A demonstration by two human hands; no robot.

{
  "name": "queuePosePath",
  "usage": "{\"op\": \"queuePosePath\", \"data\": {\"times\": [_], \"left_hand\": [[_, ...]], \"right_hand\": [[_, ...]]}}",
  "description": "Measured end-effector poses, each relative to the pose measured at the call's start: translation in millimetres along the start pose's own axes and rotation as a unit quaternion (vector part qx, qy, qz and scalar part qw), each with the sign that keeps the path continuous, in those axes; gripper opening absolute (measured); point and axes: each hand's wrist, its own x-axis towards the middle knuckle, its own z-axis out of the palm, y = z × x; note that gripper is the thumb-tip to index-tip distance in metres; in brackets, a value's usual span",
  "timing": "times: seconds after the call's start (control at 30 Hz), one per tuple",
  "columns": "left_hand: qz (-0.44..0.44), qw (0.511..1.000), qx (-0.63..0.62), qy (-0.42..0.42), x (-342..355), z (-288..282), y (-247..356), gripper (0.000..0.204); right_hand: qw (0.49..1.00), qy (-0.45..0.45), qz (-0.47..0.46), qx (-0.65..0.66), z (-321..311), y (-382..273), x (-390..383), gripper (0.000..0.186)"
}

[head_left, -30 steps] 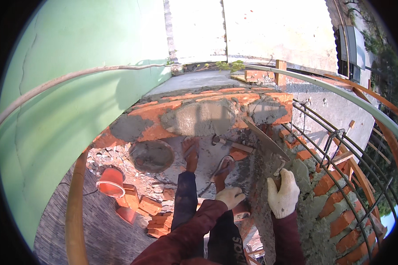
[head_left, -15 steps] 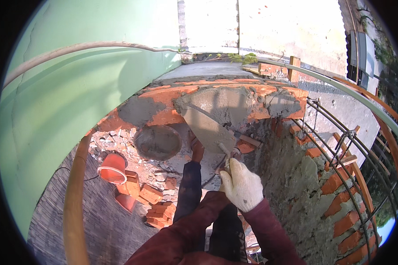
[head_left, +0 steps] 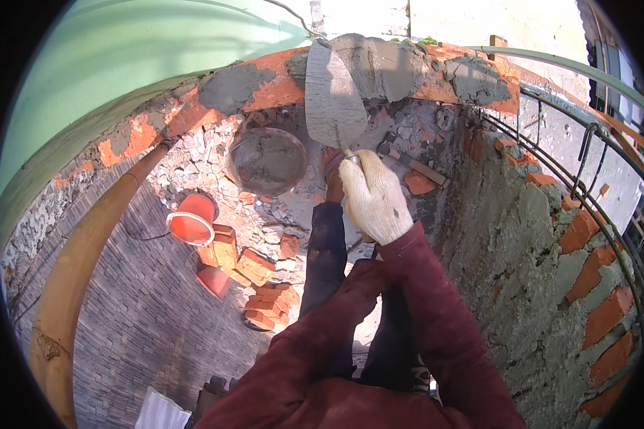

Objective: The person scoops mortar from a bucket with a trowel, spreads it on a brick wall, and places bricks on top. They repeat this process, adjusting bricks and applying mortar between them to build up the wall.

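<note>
My right hand (head_left: 378,199), in a white knitted glove, is closed round the handle of a trowel (head_left: 334,107). Its broad blade, smeared with grey mortar, points away from me and its tip lies against the brick wall (head_left: 277,93). Beside the blade, wet mortar (head_left: 390,68) covers part of the wall's face. My left sleeve (head_left: 315,325) crosses under the right forearm. The left hand is hidden there, so its fingers do not show.
Below stand a round tub of mortar (head_left: 268,161), an orange bucket (head_left: 192,220) and stacked bricks (head_left: 268,304) among rubble. A bamboo pole (head_left: 96,268) slants at left. At right are a rough mortared wall (head_left: 511,243) and steel reinforcing bars (head_left: 587,193).
The view has tilted down, so the wall sits higher in the picture. My right hand has turned the trowel from slanting left to pointing nearly straight ahead, its blade beside the mortar patch.
</note>
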Motion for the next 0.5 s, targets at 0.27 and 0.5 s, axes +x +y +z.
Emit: {"op": "queuePosePath", "data": {"times": [0.27, 0.5], "left_hand": [[0.062, 0.898, 0.434, 0.025, -53.7, 6.2, -21.9, 0.053], [-0.009, 0.956, 0.279, 0.093, -60.0, -69.8, -77.1, 0.047]], "right_hand": [[0.880, 0.095, -0.265, -0.383, -6.9, -38.8, -21.2, 0.020], [0.581, 0.219, -0.372, -0.690, -88.4, -67.7, 107.2, 0.040]]}}
